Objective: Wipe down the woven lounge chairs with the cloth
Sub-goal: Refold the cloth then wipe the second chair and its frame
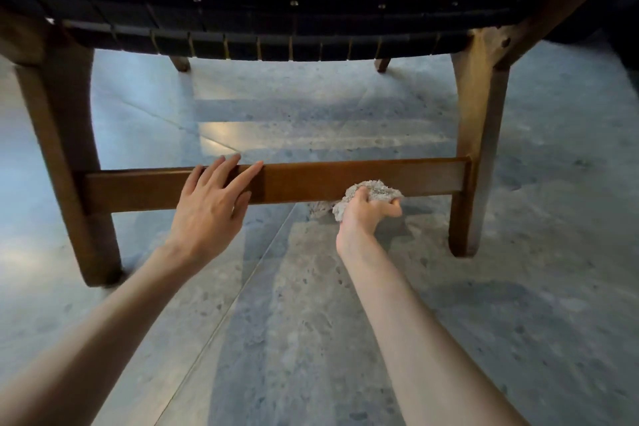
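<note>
With the left hand [211, 204] resting flat and open-fingered on the chair's low front crossbar [311, 180] and the right hand [366, 209] bunching the cloth [371, 187] against its lower edge, long even strokes toward the right leg [479, 135] would likely clean best.

I am working with a dim picture. The seat [276, 14] above is nearly black, its weave lost in shadow, and it smears with blur at the top left corner. Cool light falls from the far side, leaving pale bands and a soft sheen on the floor [221, 135]. The rail [345, 176] shows warm brown. Grey shadow bands run down the floor toward me. The left hand [211, 204], right hand [363, 214] and cloth [375, 187] are sharp. The wide lens bows the legs [58, 149] outward.
</note>
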`<act>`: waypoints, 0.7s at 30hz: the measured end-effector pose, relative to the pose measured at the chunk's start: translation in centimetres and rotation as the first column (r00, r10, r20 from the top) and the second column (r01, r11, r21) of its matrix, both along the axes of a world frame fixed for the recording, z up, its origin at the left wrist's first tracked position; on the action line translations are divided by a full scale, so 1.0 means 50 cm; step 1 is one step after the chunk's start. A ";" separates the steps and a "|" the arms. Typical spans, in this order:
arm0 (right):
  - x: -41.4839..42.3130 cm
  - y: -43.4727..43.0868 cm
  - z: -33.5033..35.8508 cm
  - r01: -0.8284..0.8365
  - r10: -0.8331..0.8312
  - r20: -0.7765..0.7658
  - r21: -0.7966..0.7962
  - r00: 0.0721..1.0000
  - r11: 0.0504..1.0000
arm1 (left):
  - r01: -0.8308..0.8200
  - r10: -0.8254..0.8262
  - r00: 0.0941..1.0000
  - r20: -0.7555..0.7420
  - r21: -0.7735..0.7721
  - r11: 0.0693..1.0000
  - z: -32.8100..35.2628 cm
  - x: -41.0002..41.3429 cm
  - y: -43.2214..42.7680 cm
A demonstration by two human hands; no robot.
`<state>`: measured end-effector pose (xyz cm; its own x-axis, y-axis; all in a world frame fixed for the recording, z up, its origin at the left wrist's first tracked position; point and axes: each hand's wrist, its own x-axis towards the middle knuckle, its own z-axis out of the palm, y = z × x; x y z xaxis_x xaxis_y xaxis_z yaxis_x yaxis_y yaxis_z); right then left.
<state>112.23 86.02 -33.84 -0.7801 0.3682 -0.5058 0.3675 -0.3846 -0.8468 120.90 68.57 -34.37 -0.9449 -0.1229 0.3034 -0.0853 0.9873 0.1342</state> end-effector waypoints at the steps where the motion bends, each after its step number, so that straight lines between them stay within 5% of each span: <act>1: 0.014 -0.025 0.000 -0.020 0.020 0.001 -0.007 1.000 1.000 | -0.012 0.012 1.000 0.008 -0.010 1.000 0.005 0.016 -0.013; 14: 0.190 -0.366 0.001 -0.438 0.465 0.137 -0.184 0.875 0.880 | -0.210 0.219 0.965 0.144 -0.074 0.975 0.037 0.199 -0.171; 21: 0.262 -0.480 -0.010 -0.637 0.701 0.044 -0.380 0.712 0.671 | -0.314 0.312 0.949 0.052 0.033 0.949 0.027 0.252 -0.249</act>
<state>125.33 62.04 -34.34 -0.6404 -0.4221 -0.6417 0.7570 -0.2057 -0.6202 133.52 56.11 -33.03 -0.8696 -0.4263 0.2492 -0.3964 0.9036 0.1624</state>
